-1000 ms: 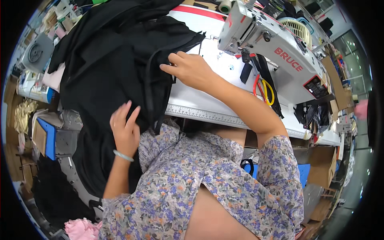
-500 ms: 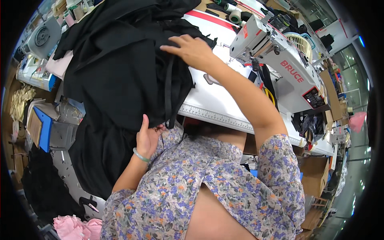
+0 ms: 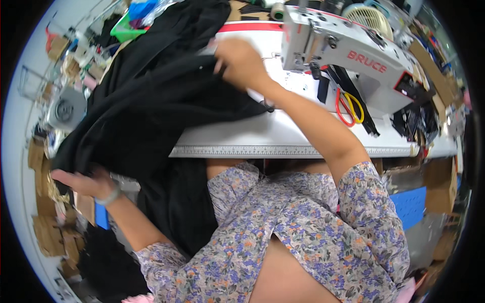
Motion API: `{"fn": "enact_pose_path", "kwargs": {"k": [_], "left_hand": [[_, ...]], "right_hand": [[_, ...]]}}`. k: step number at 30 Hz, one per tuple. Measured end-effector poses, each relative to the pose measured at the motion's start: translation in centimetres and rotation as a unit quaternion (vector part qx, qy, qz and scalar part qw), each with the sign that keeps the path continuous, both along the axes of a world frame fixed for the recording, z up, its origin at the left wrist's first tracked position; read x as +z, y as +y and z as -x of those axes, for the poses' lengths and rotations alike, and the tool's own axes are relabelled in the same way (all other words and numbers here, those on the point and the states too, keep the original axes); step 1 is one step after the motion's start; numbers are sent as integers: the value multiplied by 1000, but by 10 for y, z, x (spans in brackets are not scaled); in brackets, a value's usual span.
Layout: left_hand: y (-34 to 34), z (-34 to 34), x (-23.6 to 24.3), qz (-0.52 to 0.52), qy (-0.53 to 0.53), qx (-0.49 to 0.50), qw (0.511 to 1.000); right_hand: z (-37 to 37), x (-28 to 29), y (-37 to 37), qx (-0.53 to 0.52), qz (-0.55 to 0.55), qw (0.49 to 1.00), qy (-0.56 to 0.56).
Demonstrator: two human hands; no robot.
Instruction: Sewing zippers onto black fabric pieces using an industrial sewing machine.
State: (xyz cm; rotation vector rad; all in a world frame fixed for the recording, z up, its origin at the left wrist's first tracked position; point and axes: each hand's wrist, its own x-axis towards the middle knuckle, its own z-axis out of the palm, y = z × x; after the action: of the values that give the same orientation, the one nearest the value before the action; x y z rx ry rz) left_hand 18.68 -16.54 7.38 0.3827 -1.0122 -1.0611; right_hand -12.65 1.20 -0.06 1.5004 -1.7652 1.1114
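A large piece of black cloth (image 3: 146,101) lies bunched over the left of the white sewing table (image 3: 237,134) and hangs off its front edge. My left hand (image 3: 88,184) is out at the far left, against the lower edge of the cloth. Its thumb points left, while motion and the cloth obscure the other fingers. On the tabletop, my right hand (image 3: 241,60) is blurred, its fingers curled down onto the cloth's upper part and seemingly gripping it. To its right stands a white sewing machine (image 3: 348,55).
Scissors (image 3: 348,108) with red and yellow handles lie beside black strips below the machine. A ruler strip (image 3: 242,151) runs along the table's front edge. A green basket (image 3: 124,29) stands at the back left. More black cloth (image 3: 113,260) is piled at the lower left.
My left hand has swung far to the left, and the cloth has spread and shifted that way. My right hand's fingers have gone from spread to curled. The whole view has turned.
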Motion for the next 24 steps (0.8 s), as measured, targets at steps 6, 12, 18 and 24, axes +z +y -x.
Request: {"fn": "enact_pose_path", "kwargs": {"k": [6,12,18,24], "left_hand": [[-90,103,90,633,-401,355,559],[40,271,-18,451,-750,-44,482],[33,244,-129,431,-714,-148,532],[22,242,-122,460,-717,-184,491]], "right_hand": [[-219,-38,42,652,-353,613,-273],[-171,-89,91,359,-446,702,-423],[-125,-125,201,94,-581,720,-369],[-136,-43,157,106,-379,904,-169]]}}
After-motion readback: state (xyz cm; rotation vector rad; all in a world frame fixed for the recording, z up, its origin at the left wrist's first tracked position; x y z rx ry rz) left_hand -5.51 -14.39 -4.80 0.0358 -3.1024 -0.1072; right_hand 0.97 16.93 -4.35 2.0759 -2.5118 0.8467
